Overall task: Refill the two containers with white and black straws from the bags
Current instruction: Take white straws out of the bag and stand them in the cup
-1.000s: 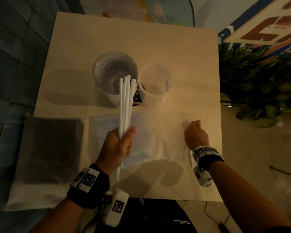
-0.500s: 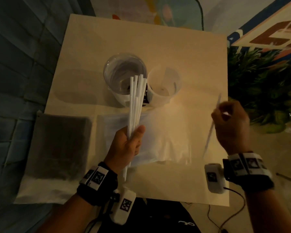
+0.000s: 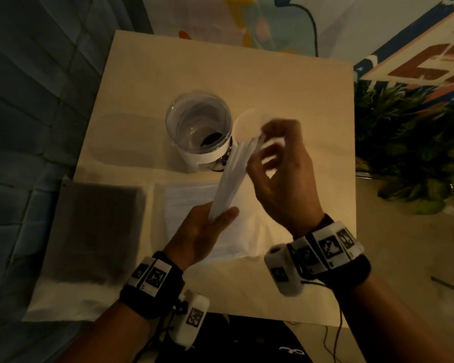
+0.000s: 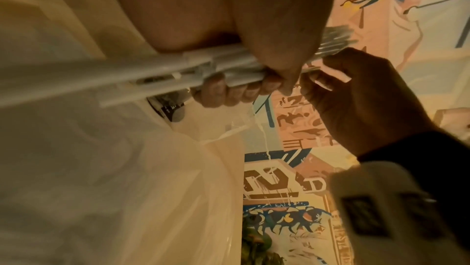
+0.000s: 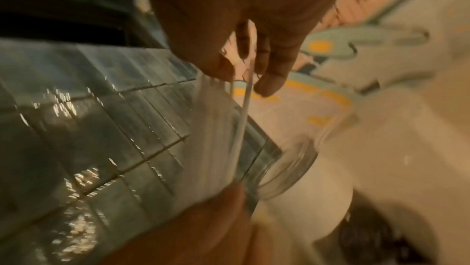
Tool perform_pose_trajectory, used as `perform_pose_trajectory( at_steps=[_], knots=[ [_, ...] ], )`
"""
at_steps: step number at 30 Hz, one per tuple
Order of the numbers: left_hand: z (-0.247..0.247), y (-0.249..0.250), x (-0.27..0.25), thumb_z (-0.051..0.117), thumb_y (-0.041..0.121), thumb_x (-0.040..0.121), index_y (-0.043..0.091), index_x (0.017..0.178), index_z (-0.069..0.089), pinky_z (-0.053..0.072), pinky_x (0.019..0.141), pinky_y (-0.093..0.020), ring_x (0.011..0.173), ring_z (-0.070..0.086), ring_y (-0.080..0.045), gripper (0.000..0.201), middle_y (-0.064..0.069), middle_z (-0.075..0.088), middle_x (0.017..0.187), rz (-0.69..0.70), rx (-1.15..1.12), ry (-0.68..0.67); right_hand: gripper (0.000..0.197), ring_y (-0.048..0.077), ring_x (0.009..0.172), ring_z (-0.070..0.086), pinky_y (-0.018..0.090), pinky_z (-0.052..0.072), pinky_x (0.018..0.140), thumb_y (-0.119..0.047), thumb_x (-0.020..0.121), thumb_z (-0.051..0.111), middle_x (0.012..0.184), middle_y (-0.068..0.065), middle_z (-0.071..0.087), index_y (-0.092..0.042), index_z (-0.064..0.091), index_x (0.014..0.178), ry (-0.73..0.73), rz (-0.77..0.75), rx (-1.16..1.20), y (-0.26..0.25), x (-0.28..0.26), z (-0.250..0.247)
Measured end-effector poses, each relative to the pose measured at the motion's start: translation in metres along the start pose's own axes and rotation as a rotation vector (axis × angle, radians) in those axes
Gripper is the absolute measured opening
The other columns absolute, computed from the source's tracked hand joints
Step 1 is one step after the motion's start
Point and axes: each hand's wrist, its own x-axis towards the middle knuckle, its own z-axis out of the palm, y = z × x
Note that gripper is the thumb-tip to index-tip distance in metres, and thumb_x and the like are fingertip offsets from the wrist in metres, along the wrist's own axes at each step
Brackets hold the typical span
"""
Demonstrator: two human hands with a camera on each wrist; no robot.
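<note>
My left hand grips a bundle of white straws by its lower end, fingers curled round it. The bundle slants up to the right, over the table. At its upper end my right hand pinches a single white straw against the others. Just behind the bundle stands a clear glass container with a white band. A translucent white cup beside it is mostly hidden by my right hand. The bag of white straws lies under my hands, the bag of black straws to its left.
The pale square table ends close to my body and at the right, where green plants stand on the floor. A dark tiled wall runs along the left. A painted wall is behind the table.
My right hand lifted a single white straw from the table's right side and carried it left to the bundle's top. The left hand tilted the bundle to the right.
</note>
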Motion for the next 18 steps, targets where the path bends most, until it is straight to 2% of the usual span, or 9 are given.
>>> perform_pose_trajectory(
  at_steps=[1,2,4,6,8,10,13,16,18],
  knots=[
    [-0.001,-0.002,0.001,0.068,0.068,0.073,0.030,0.058,0.058,0.037,0.067,-0.035,0.056,0.042,-0.015,0.043,0.006,0.041,0.053,-0.012,-0.021,-0.016,0.033,0.011,0.087,0.063,0.023,0.055,0.069,-0.017,0.095,0.059,0.119,0.003,0.055,-0.010,0.045,0.123,0.021,-0.070,-0.052,0.002,0.006,-0.001],
    [-0.001,-0.003,0.002,0.070,0.071,0.068,0.029,0.059,0.058,0.038,0.069,-0.038,0.060,0.043,-0.020,0.045,-0.002,0.041,0.057,-0.013,-0.053,-0.016,0.032,0.013,0.094,0.062,0.025,0.055,0.074,-0.019,0.098,0.054,0.124,0.006,0.055,-0.007,0.047,0.127,0.005,-0.109,-0.072,0.003,0.011,-0.002],
    [-0.003,-0.003,0.004,0.074,0.075,0.061,0.023,0.066,0.061,0.041,0.075,-0.041,0.067,0.045,-0.029,0.054,-0.014,0.043,0.067,0.006,-0.113,-0.023,0.028,0.017,0.097,0.062,0.035,0.053,0.079,-0.021,0.104,0.043,0.116,0.008,0.061,-0.003,0.058,0.120,-0.070,-0.162,-0.073,0.002,0.018,-0.002],
    [-0.005,-0.002,0.006,0.074,0.073,0.064,0.018,0.068,0.059,0.039,0.072,-0.044,0.066,0.043,-0.031,0.057,-0.017,0.042,0.067,0.014,-0.131,-0.061,0.032,0.019,0.094,0.063,0.037,0.052,0.077,-0.022,0.105,0.039,0.106,0.008,0.065,-0.003,0.064,0.110,-0.044,-0.193,-0.057,0.001,0.021,-0.002],
    [-0.006,0.002,0.006,0.069,0.069,0.073,0.018,0.064,0.053,0.035,0.066,-0.042,0.059,0.037,-0.029,0.054,-0.016,0.038,0.062,0.032,-0.108,-0.113,0.036,0.015,0.098,0.064,0.035,0.054,0.077,-0.033,0.103,0.039,0.111,0.005,0.065,-0.008,0.064,0.112,0.050,-0.120,0.001,0.000,0.028,-0.005],
    [-0.005,0.006,0.007,0.067,0.060,0.080,0.018,0.063,0.049,0.034,0.060,-0.038,0.055,0.034,-0.027,0.049,-0.014,0.036,0.058,0.033,-0.091,-0.139,0.042,0.012,0.099,0.064,0.034,0.056,0.079,-0.041,0.102,0.039,0.114,0.002,0.066,-0.011,0.064,0.115,0.035,-0.057,0.014,0.000,0.033,-0.008],
    [-0.001,0.007,0.011,0.067,0.044,0.086,0.018,0.058,0.045,0.034,0.053,-0.025,0.048,0.036,-0.018,0.044,-0.002,0.038,0.050,0.024,-0.106,-0.131,0.038,0.018,0.085,0.062,0.037,0.052,0.074,-0.026,0.105,0.036,0.096,0.006,0.068,-0.007,0.069,0.101,-0.113,-0.197,-0.119,0.003,0.029,-0.001],
    [0.001,0.002,0.013,0.068,0.061,0.078,0.025,0.052,0.047,0.038,0.054,-0.027,0.047,0.040,-0.018,0.049,0.000,0.042,0.048,0.002,-0.021,-0.133,0.036,0.022,0.082,0.059,0.038,0.050,0.072,-0.018,0.105,0.036,0.092,0.010,0.065,-0.002,0.067,0.098,-0.182,-0.287,-0.130,0.004,0.021,0.007],
    [0.000,0.004,0.011,0.077,0.066,0.065,0.024,0.058,0.053,0.037,0.050,-0.026,0.046,0.040,-0.016,0.049,0.000,0.043,0.050,-0.006,-0.153,-0.110,0.031,0.018,0.095,0.061,0.028,0.051,0.080,-0.016,0.106,0.036,0.108,0.009,0.064,-0.003,0.063,0.115,-0.193,-0.256,-0.048,0.003,0.018,0.004]
  ],
)
